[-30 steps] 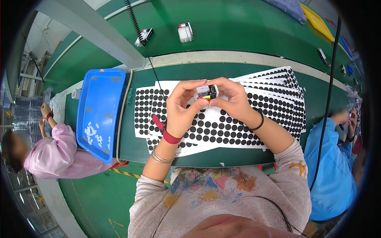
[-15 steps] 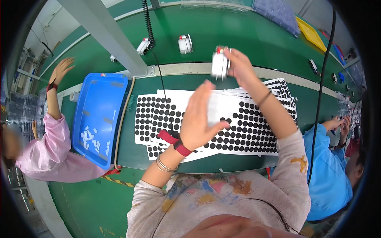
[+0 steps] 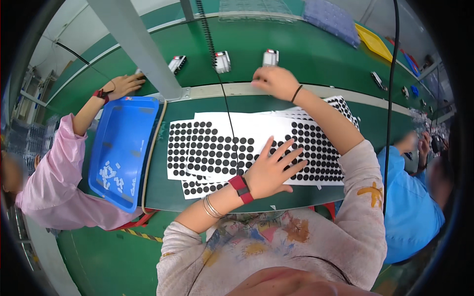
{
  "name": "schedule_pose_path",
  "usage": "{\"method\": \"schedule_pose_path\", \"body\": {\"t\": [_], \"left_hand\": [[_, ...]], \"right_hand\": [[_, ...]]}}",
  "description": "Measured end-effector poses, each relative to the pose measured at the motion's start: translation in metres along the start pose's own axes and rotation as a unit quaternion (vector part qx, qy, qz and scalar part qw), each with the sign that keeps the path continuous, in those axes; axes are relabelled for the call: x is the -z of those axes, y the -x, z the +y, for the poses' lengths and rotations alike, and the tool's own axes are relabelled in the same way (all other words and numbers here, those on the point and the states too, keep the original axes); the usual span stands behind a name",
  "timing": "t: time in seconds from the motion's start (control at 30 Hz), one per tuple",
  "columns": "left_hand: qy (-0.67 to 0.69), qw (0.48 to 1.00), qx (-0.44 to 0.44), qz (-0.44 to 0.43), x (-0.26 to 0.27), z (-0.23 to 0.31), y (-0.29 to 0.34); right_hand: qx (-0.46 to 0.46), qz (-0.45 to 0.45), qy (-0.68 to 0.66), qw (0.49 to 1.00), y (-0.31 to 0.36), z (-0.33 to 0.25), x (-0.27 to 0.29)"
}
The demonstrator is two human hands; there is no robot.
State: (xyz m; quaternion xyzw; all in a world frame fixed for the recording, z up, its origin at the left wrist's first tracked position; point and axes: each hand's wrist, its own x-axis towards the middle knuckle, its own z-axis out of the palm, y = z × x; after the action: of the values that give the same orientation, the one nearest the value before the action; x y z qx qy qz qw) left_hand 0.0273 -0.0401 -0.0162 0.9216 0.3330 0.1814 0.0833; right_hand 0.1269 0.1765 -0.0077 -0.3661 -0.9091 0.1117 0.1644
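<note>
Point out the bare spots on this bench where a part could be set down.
Bare green shows between the blue tray and the dotted sheets, and along the near edge below the left hand. The belt beyond the right hand is open toward the yellow tray. It is crowded around the three small parts and all over the sheets.

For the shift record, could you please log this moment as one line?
left hand: flat on dot-sticker sheets | right hand: at small white device on green belt | blue tray: left
</note>
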Motion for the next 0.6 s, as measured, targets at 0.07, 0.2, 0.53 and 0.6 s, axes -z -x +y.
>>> {"method": "schedule_pose_path", "body": {"t": [0.07,0.2,0.53,0.6], "left_hand": [[-0.037,0.999,-0.011,0.017,-0.015,0.006,-0.011],[-0.077,0.995,0.059,0.026,-0.026,0.031,-0.043],[-0.148,0.982,0.086,0.081,-0.033,0.024,-0.015],[-0.162,0.978,0.106,0.077,-0.032,0.030,-0.013]], "right_hand": [[0.045,-0.060,0.012,0.997,0.023,-0.014,-0.005],[0.057,-0.047,-0.053,0.996,0.051,-0.010,-0.009],[-0.065,-0.223,-0.040,0.972,0.089,-0.032,0.030],[0.020,-0.178,-0.126,0.976,0.097,-0.020,0.030]]}}
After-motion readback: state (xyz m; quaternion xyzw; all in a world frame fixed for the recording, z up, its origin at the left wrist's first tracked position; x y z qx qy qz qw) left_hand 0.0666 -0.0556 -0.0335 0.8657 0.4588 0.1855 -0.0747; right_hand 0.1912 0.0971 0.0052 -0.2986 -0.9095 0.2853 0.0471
